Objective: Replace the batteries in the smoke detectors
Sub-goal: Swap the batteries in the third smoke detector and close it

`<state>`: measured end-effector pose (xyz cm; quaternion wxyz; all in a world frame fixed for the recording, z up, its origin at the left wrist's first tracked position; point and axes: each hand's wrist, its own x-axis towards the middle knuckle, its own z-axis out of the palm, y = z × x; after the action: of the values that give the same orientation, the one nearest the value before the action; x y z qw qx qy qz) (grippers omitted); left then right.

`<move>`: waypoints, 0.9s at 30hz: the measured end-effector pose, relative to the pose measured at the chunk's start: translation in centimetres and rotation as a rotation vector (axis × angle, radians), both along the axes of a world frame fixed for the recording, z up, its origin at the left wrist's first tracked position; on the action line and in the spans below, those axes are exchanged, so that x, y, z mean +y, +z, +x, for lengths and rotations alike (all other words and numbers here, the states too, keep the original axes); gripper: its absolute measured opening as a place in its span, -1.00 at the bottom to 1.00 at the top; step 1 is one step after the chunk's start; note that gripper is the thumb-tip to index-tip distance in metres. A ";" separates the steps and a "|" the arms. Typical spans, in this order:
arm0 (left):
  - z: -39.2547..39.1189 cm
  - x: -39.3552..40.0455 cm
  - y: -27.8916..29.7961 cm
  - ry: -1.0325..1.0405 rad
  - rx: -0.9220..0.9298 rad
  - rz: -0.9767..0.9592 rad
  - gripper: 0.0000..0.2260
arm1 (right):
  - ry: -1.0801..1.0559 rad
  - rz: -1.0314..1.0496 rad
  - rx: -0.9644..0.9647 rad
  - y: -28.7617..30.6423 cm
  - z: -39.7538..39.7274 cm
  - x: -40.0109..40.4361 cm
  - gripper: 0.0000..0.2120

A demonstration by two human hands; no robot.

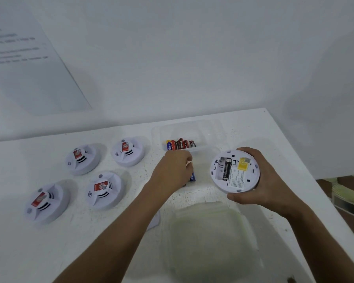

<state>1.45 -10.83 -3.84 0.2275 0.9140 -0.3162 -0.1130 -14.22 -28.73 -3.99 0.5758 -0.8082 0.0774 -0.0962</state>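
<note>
Holding the open smoke detector (235, 171) back-side up, the right hand (260, 178) wraps fingers and thumb round its rim, just right of the clear battery tray (204, 149). One black battery (227, 169) sits in its compartment; the slot beside it looks empty. The left hand (173, 170) is curled over the near part of that tray, with a blue battery (192, 177) showing at its fingertips; it seems to be pinching it, though the fingers hide the contact.

To do this step well, I would judge: lift the cell cleanly, check its polarity against the compartment markings, seat the spring end first, and keep the detector level so the fitted cell stays put.

Counted: five detectors in all, the held one plus four closed detectors (102, 189) face-up in a two-by-two group well left of the tray. About five batteries (180, 144) lie in a row at the tray's far side. A second clear container (211, 237) lies nearer the person than the tray.
</note>
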 end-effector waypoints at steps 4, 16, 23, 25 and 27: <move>-1.8 0.2 3.5 -0.134 0.276 -0.385 -0.80 | 0.048 -0.008 -0.027 0.7 0.0 0.2 -0.11; -2.4 0.6 4.8 -0.342 0.371 -0.217 -0.58 | 0.097 -0.078 -0.083 0.8 0.8 1.3 -0.14; -2.8 0.3 4.4 -0.315 0.412 -0.186 -0.58 | 0.061 -0.103 -0.075 -0.1 1.2 1.5 -0.14; -2.8 0.2 4.2 -0.315 0.404 -0.201 -0.59 | 0.052 -0.111 -0.084 -0.3 1.3 1.3 -0.14; -2.7 -0.1 4.1 -0.286 0.372 -0.241 -0.61 | 0.035 -0.118 -0.097 -0.4 1.4 1.2 -0.15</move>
<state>-1.28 -10.89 0.23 0.3705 0.7900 -0.4060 -0.2715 -12.84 -27.53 -4.38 0.5317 -0.8365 0.0294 -0.1294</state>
